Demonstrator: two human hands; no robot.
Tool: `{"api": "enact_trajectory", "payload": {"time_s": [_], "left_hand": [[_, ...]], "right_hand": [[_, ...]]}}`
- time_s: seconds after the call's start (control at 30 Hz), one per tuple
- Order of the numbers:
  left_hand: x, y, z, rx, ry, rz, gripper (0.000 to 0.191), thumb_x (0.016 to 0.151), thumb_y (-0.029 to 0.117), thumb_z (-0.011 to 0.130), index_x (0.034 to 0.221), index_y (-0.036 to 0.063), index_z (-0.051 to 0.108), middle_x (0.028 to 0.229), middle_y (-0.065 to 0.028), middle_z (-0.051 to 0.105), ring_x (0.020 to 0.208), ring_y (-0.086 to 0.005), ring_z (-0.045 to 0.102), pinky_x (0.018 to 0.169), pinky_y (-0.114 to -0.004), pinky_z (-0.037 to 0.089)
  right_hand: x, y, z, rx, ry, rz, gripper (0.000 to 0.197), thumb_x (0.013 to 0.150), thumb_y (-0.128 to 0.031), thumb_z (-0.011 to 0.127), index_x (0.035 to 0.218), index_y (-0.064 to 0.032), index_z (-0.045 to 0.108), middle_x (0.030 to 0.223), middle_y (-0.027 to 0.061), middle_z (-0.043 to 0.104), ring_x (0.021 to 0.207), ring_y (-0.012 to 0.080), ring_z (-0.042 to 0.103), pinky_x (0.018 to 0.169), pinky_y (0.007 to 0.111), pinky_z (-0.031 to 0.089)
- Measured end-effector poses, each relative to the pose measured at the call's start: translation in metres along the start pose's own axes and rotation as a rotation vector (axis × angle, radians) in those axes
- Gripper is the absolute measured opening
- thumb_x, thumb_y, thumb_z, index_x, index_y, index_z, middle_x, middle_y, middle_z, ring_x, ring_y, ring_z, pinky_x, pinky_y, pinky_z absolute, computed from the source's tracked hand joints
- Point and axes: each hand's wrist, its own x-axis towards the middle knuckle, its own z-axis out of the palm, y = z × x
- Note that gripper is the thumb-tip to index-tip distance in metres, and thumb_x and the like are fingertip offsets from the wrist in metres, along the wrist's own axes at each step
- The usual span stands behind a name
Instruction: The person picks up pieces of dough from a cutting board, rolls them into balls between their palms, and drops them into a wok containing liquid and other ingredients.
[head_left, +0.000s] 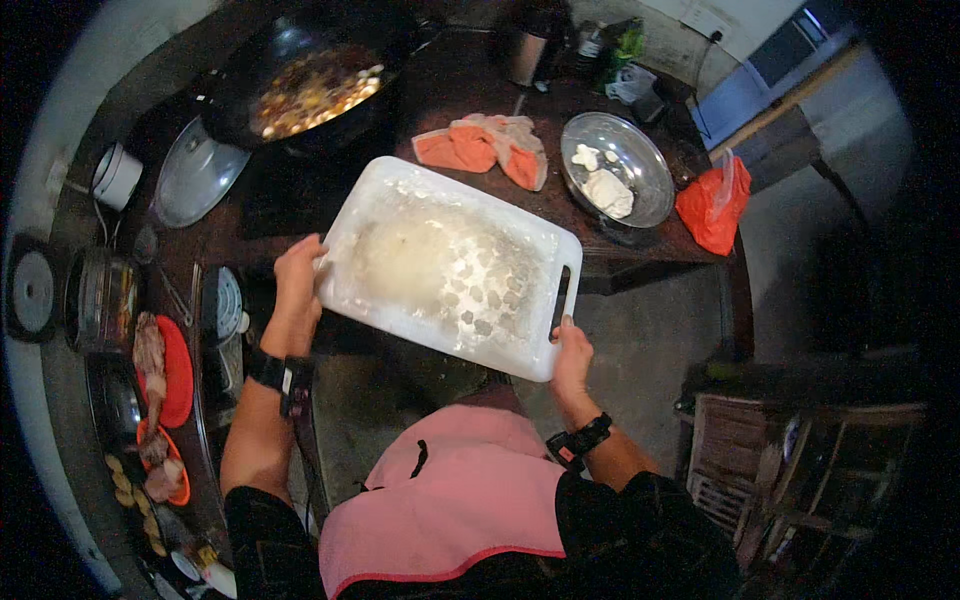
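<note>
A white plastic cutting board (420, 262) is held up in front of me, tilted, with its handle slot at the right. White flour dusts its surface, with round bare marks in the flour on the right half. My left hand (298, 274) grips the board's left edge. My right hand (571, 356) holds the lower right corner beside the slot, thumb on top. Past the board, a metal bowl (651, 180) on the dark counter has a lump of dough (609, 193) and smaller white pieces inside.
A wok (225, 112) with food in brown liquid stands at the back left, a metal lid (199, 176) beside it. Orange and beige cloths (480, 146) lie behind the board. A red plastic bag (716, 202) sits at the counter's right end. Raw meat (150, 360) lies at left.
</note>
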Motion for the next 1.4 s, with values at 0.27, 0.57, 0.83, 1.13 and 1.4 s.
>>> {"api": "enact_trajectory", "payload": {"time_s": [0.27,0.57,0.83,1.13,1.4], "left_hand": [[0.070,0.030,0.080,-0.048,-0.321,0.158,0.067,0.084,0.018,0.066,0.141,-0.0075,0.040,0.127,-0.0151,0.056,0.113,-0.0237,0.055,0.099,-0.035,0.042],[0.065,0.013,0.135,-0.274,-0.365,0.110,0.032,0.083,0.009,0.059,0.114,0.0014,0.056,0.112,-0.0114,0.060,0.099,-0.0252,0.060,0.085,-0.041,0.052],[0.139,-0.031,0.130,-0.361,-0.385,0.059,0.079,0.080,0.012,0.062,0.147,-0.0054,0.025,0.135,-0.0156,0.049,0.127,-0.0295,0.044,0.107,-0.041,0.034],[0.103,0.002,0.227,0.652,0.001,0.470,0.043,0.078,0.009,0.067,0.121,0.0042,0.064,0.119,-0.0166,0.062,0.108,-0.0262,0.060,0.089,-0.035,0.049],[0.017,-0.012,0.363,0.801,-0.293,0.789,0.046,0.071,0.004,0.070,0.116,0.0017,0.062,0.099,-0.0164,0.060,0.096,-0.0336,0.058,0.073,-0.042,0.052]], "right_hand": [[-0.054,-0.017,0.030,0.291,0.206,0.156,0.034,0.097,-0.028,0.055,0.072,-0.0053,0.056,0.073,0.0042,0.057,0.070,0.0150,0.050,0.065,0.032,0.041],[-0.053,-0.065,0.071,0.411,-0.330,0.634,0.036,0.104,-0.039,0.038,0.094,-0.0062,0.051,0.108,0.0172,0.062,0.095,0.0317,0.065,0.076,0.046,0.054],[0.014,-0.086,0.020,-0.442,-1.170,0.401,0.029,0.095,-0.031,0.060,0.101,-0.0028,0.065,0.074,0.0090,0.067,0.059,0.0150,0.064,0.053,0.026,0.052],[0.279,-0.233,-0.003,-1.185,-0.482,-0.585,0.029,0.086,-0.009,0.055,0.111,-0.0083,0.069,0.107,0.0168,0.068,0.099,0.0360,0.065,0.087,0.041,0.051],[0.328,-0.231,0.037,-1.323,-0.530,-0.663,0.038,0.084,-0.007,0.052,0.120,-0.0127,0.064,0.119,0.0166,0.062,0.108,0.0361,0.061,0.091,0.044,0.049]]}}
